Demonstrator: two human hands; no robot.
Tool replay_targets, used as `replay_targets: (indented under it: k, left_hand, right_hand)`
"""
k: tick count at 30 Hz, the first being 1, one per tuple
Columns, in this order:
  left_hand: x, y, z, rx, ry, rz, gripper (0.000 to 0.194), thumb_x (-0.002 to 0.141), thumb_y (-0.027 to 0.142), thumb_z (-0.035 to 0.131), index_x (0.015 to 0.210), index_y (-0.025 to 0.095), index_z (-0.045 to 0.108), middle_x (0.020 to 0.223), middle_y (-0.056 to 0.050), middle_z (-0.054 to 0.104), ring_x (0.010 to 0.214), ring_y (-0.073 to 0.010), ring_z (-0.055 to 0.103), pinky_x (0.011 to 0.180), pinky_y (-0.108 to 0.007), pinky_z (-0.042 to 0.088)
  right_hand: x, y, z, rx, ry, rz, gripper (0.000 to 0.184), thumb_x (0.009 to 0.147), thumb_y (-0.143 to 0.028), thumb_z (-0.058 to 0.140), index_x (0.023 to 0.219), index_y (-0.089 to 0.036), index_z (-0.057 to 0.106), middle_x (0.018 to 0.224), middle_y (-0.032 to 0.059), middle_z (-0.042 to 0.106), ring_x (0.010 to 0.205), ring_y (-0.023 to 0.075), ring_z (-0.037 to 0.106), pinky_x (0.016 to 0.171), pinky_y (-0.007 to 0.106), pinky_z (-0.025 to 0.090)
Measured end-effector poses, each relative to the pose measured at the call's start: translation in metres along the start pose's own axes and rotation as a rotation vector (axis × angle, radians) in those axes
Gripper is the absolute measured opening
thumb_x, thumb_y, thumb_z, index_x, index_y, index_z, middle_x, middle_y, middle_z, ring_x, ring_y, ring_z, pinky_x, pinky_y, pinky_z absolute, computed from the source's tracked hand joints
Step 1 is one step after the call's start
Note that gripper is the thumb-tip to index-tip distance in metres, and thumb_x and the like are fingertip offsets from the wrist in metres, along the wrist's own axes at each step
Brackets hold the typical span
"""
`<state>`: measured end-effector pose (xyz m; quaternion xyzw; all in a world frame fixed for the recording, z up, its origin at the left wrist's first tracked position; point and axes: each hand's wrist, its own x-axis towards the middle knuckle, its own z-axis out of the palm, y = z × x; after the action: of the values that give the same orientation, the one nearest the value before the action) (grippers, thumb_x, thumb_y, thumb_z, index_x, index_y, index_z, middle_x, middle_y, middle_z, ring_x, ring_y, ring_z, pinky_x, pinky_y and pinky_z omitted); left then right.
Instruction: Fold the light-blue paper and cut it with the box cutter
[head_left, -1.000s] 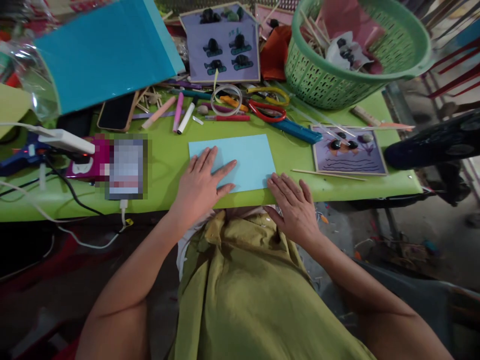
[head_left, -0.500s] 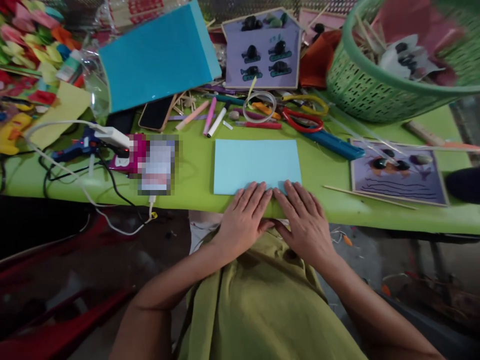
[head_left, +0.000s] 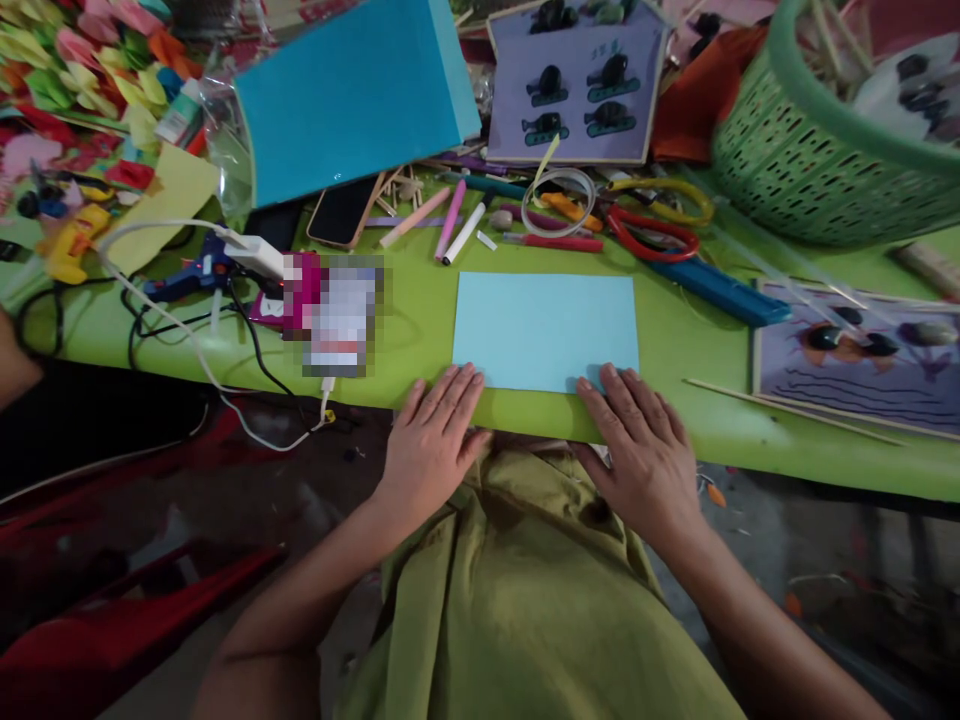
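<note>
A light blue sheet of paper (head_left: 546, 330) lies flat on the green table (head_left: 525, 412) in front of me. My left hand (head_left: 433, 430) rests palm down at its near left corner, fingers stretched out, with the fingertips at the paper's edge. At the near right corner, my right hand (head_left: 643, 440) lies palm down too, its fingertips over the paper's near edge. Neither hand grips anything. Beyond the sheet are a white marker (head_left: 466, 232), a pink pen (head_left: 451, 220) and red-handled scissors (head_left: 652, 235).
A blue glue gun (head_left: 191, 275), cables and a blurred-out device (head_left: 341, 320) lie at left. A green basket (head_left: 810, 160) stands back right, near a framed stone picture (head_left: 855, 350) and a thin stick (head_left: 795, 411). A large blue folder-like sheet (head_left: 352, 100) lies behind.
My hands have slid apart along the paper's near edge, the left one leftward and the right one rightward. The whole view has shifted, so the table's things appear further right.
</note>
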<state>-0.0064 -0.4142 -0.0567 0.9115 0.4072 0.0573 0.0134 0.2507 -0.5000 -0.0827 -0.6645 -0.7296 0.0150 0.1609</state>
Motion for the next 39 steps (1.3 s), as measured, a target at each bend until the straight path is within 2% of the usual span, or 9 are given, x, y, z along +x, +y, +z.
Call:
replay_targets:
  k: [8,11,16,18,20,25,31,34,39]
  left_hand:
    - [0.006,-0.015,-0.007,-0.106,0.073,-0.023,0.06,0.104,0.038,0.046,0.162,0.024,0.04,0.16,-0.011,0.051,0.148,-0.029,0.049,0.123,-0.049,0.037]
    - [0.015,-0.016,-0.006,-0.148,0.113,-0.022,0.062,0.103,0.04,0.047,0.164,0.031,0.035,0.165,-0.008,0.044,0.154,-0.0309,0.041,0.127,-0.056,0.029]
    - [0.034,-0.01,-0.005,-0.229,0.081,0.06,0.064,0.103,0.04,0.047,0.165,0.035,0.03,0.168,-0.006,0.04,0.157,-0.0324,0.035,0.13,-0.061,0.021]
    - [0.043,-0.006,-0.006,-0.234,0.057,0.09,0.064,0.103,0.04,0.047,0.164,0.034,0.031,0.168,-0.006,0.041,0.157,-0.0328,0.034,0.13,-0.063,0.019]
    - [0.052,-0.005,-0.006,-0.233,0.026,0.11,0.064,0.102,0.041,0.048,0.164,0.035,0.032,0.168,-0.006,0.039,0.157,-0.0335,0.034,0.13,-0.065,0.017]
    - [0.062,-0.01,-0.007,-0.232,-0.005,0.102,0.066,0.1,0.044,0.051,0.163,0.038,0.033,0.169,-0.005,0.038,0.157,-0.0351,0.033,0.129,-0.067,0.017]
    - [0.071,-0.008,-0.002,-0.236,-0.029,0.102,0.065,0.1,0.045,0.051,0.163,0.039,0.034,0.17,-0.005,0.036,0.157,-0.0364,0.033,0.129,-0.067,0.017]
    - [0.073,-0.007,-0.001,-0.22,-0.051,0.097,0.063,0.101,0.046,0.05,0.162,0.039,0.036,0.17,-0.005,0.036,0.157,-0.0359,0.034,0.128,-0.067,0.019]
    - [0.071,-0.012,-0.003,-0.19,-0.07,0.088,0.06,0.1,0.044,0.054,0.159,0.037,0.043,0.168,-0.006,0.04,0.156,-0.035,0.036,0.127,-0.064,0.023]
  right_hand:
    - [-0.008,0.009,-0.014,0.196,0.067,0.048,0.074,0.101,-0.041,0.055,0.167,-0.034,0.024,0.168,0.0089,0.042,0.152,0.0353,0.042,0.118,0.057,0.041]
    - [-0.036,0.02,-0.024,0.461,0.088,0.222,0.062,0.102,-0.042,0.052,0.162,-0.032,0.037,0.153,0.0107,0.059,0.132,0.0323,0.063,0.104,0.053,0.055]
    - [-0.094,0.027,0.028,0.8,-0.309,0.305,0.047,0.107,-0.047,0.041,0.142,-0.023,0.062,0.126,0.0104,0.077,0.098,0.0218,0.077,0.081,0.038,0.063]
    - [-0.112,0.033,0.064,0.612,-0.394,0.237,0.045,0.106,-0.053,0.043,0.126,-0.025,0.073,0.119,0.0057,0.08,0.101,0.0187,0.076,0.085,0.033,0.062]
    - [-0.127,0.05,0.091,0.345,-0.267,0.367,0.047,0.106,-0.055,0.04,0.115,-0.027,0.078,0.116,0.0053,0.08,0.104,0.0184,0.075,0.093,0.034,0.059]
    - [-0.155,0.116,0.086,0.041,-0.012,0.691,0.06,0.106,-0.048,0.033,0.151,-0.011,0.05,0.156,0.0326,0.047,0.138,0.0413,0.054,0.106,0.075,0.038]
    - [-0.145,0.082,0.101,0.063,-0.086,0.385,0.048,0.104,-0.048,0.045,0.14,-0.022,0.064,0.147,0.0133,0.065,0.136,0.0221,0.059,0.107,0.038,0.05]
    - [-0.131,0.068,0.122,0.105,-0.166,0.256,0.04,0.1,-0.058,0.05,0.118,-0.032,0.074,0.134,0.0009,0.074,0.127,0.017,0.064,0.109,0.036,0.047]
    - [-0.11,0.124,0.112,-0.008,-0.02,0.491,0.052,0.109,-0.033,0.025,0.126,-0.01,0.067,0.127,0.023,0.072,0.118,0.0295,0.066,0.101,0.05,0.049]
